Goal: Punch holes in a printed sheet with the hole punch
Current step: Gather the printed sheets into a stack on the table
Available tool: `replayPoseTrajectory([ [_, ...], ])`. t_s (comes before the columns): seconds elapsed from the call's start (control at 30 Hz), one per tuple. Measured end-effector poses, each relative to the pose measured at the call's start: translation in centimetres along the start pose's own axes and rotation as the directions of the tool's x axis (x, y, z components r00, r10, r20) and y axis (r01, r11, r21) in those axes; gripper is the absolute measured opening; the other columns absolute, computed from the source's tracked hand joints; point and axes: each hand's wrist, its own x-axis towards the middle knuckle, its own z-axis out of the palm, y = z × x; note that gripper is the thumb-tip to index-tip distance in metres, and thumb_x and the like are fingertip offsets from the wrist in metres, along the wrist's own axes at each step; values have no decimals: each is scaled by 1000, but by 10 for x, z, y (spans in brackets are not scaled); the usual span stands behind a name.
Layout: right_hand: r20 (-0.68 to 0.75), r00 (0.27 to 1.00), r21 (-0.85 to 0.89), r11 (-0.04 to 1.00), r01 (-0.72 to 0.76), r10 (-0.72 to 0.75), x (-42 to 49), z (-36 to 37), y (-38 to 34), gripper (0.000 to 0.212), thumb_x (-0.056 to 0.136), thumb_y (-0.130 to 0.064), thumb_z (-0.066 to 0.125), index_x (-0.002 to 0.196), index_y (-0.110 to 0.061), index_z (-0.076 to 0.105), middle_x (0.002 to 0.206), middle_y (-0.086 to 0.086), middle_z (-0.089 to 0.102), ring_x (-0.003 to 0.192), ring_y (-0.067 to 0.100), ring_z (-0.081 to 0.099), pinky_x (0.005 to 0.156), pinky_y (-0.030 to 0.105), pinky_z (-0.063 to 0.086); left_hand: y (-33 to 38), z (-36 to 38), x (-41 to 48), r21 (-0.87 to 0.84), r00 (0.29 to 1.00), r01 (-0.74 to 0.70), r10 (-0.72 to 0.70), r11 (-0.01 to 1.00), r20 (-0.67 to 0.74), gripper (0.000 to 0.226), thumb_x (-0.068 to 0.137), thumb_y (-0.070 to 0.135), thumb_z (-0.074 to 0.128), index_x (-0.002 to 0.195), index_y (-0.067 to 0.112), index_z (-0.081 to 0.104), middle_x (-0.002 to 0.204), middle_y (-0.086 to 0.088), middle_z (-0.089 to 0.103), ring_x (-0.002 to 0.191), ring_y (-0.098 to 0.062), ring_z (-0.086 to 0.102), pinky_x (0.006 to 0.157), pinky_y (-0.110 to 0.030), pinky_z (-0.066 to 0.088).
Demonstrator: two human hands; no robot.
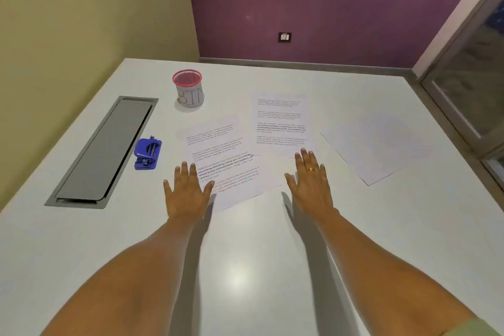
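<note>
Ur left hand (185, 188) & right hand (311, 180) are flat, spread, holding nothing. The printed sheet (234, 172) meets the second sheet (281, 123) at a corner, so u cld drag both.

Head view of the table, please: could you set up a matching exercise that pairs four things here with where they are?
Things:
1 hole punch
2 BIN cup
3 blank sheet
4 left hand

Places:
A far right on the table, lying at an angle
B open, over the left edge of the near printed sheet
C beside the grey hatch, left of the near printed sheet
D farthest back on the table

Pairs: 1-C, 2-D, 3-A, 4-B
</note>
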Motion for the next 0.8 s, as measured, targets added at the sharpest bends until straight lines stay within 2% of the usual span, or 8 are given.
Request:
replayPoseTrajectory([
  [0.1, 41, 999, 6, 1000, -15, 14, 6, 2, 3, 58, 99, -37, 29, 148, -13, 11, 159, 3, 3, 147, 16, -1, 119, 38, 3, -3, 0, 10, -37, 995, 68, -64, 997, 82, 68, 95, 50, 22, 148, 10, 7, 159, -8, 0, 146, -23, -1, 116, -47, 6],
  [0.23, 105, 994, 41, 999, -20, 16, 15, 7, 12, 58, 98, -37, 31, 148, -12, 15, 159, 3, 6, 147, 18, 3, 118, 38, 7, -8, 6, 23, -170, 980, 153, -127, 974, 154, 69, 95, 47, 34, 146, 5, 16, 158, -12, 6, 146, -25, 4, 116, -49, 9],
  [0.4, 143, 987, 93, 992, -84, 70, 35, 10, 25, 59, 98, -36, 35, 147, -8, 20, 158, 7, 12, 146, 21, 9, 117, 38, 12, -16, 14, 37, -201, 942, 287, -238, 937, 238, 73, 93, 49, 38, 143, -1, 22, 156, -15, 10, 145, -26, 5, 114, -51, 10],
  [0.5, 174, 977, 151, 978, -147, 120, 51, 13, 31, 58, 97, -33, 41, 145, -5, 25, 154, 10, 25, 144, 23, 18, 114, 35, 21, -12, 20, 43, -216, 942, 305, -261, 928, 211, 78, 92, 51, 39, 145, -2, 16, 157, -16, 7, 146, -27, 3, 115, -50, 8],
  [0.6, 154, 961, 194, 947, -257, 230, 68, 16, 35, 54, 94, -28, 47, 140, -4, 33, 146, 13, 37, 136, 28, 30, 105, 38, 35, -6, 21, 53, -267, 948, 311, -278, 912, 156, 82, 90, 52, 42, 144, -4, 16, 155, -20, 10, 145, -30, 5, 115, -47, 12],
  [0.7, 126, 922, 242, 890, -385, 365, 88, 21, 38, 52, 92, -25, 52, 137, -4, 37, 143, 13, 39, 134, 29, 32, 101, 41, 38, 0, 23, 66, -330, 946, 325, -310, 886, 96, 84, 88, 53, 45, 142, -8, 22, 153, -23, 18, 144, -32, 11, 115, -45, 19],
  [0.8, 106, 872, 276, 828, -487, 478, 105, 26, 40, 53, 90, -26, 56, 134, -1, 41, 139, 16, 41, 131, 31, 34, 96, 44, 42, 6, 26, 75, -304, 938, 338, -344, 891, 35, 86, 85, 55, 48, 139, -8, 27, 150, -23, 24, 141, -33, 18, 112, -45, 24],
])
